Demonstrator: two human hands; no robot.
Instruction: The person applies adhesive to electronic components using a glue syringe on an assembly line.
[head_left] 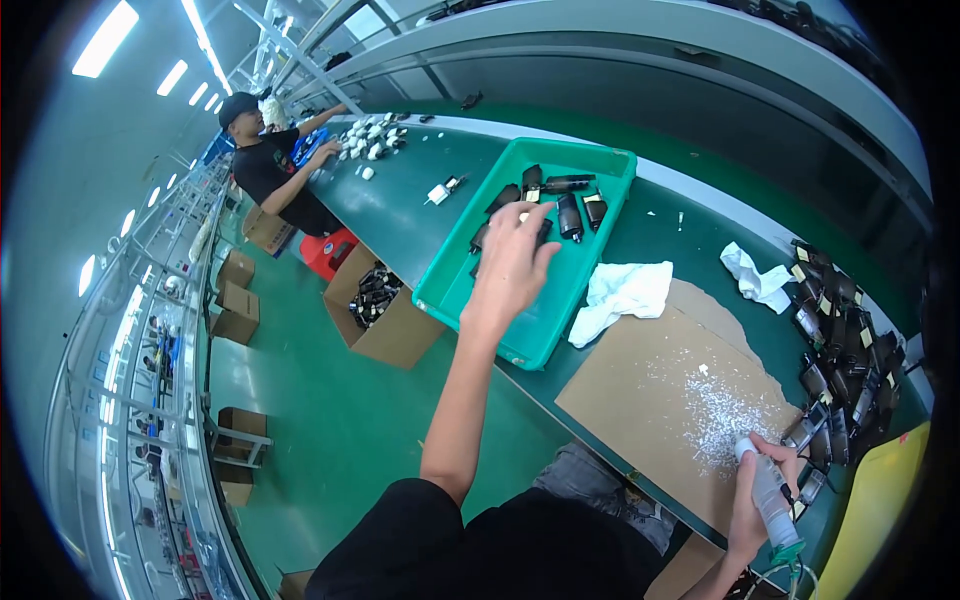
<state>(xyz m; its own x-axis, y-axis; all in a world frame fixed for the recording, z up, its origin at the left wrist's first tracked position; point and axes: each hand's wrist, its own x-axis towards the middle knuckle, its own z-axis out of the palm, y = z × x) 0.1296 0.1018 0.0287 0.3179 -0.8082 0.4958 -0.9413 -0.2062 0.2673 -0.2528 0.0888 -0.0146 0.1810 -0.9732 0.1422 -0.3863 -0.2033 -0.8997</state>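
The left hand [517,258] hangs over a green tray [537,325], fingers parted and slightly bent, thumb held away from them. Several black plastic parts [570,216] lie in the tray, around and under the fingertips; from this angle I cannot tell whether the hand touches one. The right hand [752,497] grips a clear tube-shaped tool [771,497] (green at its rear end, with thin lines attached), its white tip above a cardboard sheet [640,390]. White flecks [722,412] are scattered on the cardboard near that tip. One white cloth [628,293] lies between tray and cardboard. To the right, dark parts are heaped in a pile [845,350]. Farther along the table [410,215], a co-worker [272,172] reaches toward white pieces [372,138].
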